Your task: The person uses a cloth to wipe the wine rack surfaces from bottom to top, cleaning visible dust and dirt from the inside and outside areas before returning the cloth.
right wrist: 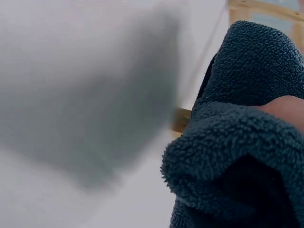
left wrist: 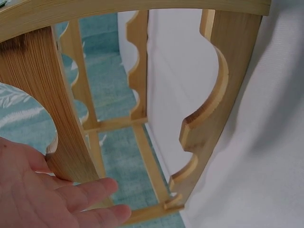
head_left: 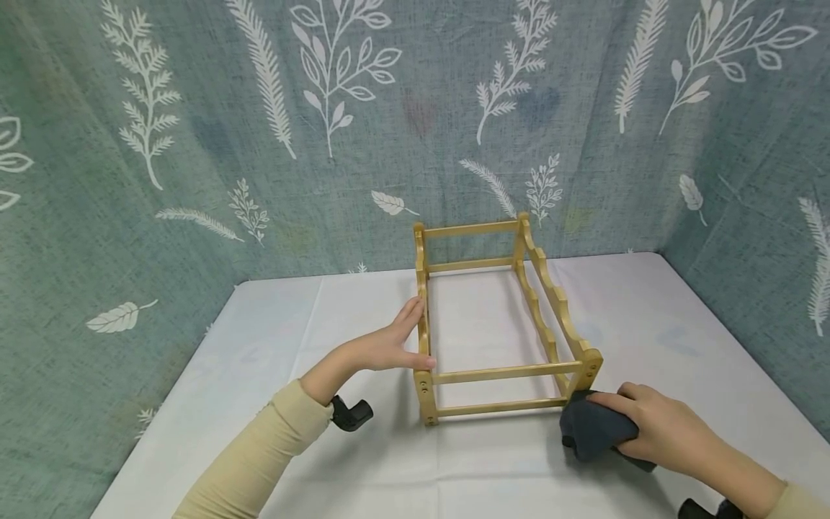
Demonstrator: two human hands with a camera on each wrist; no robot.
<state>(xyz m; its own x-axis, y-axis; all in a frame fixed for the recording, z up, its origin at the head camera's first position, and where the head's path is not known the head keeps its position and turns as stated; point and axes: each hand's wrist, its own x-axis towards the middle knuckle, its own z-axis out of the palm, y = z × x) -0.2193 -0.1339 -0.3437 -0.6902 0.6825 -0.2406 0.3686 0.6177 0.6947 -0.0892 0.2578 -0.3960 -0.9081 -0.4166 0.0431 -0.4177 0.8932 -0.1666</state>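
A light wooden rack (head_left: 509,373) with scalloped side rails stands on a white-covered table. My left hand (head_left: 387,346) holds its left side near the front, the thumb lying across the rail. Up close in the left wrist view, the fingers (left wrist: 90,194) of that hand lie around a scalloped board (left wrist: 71,137). My right hand (head_left: 668,427) grips a bunched dark blue-grey towel (head_left: 595,427) at the rack's front right corner post. Fluffy pile and folds of the towel (right wrist: 223,137) fill much of the right wrist view, hiding most of the fingers.
A white cloth (head_left: 363,461) covers the table. Blue-green fabric with white leaf prints (head_left: 415,130) hangs behind and at both sides, close to the rack's far end. Black straps with mounts (head_left: 352,416) sit at the wrists.
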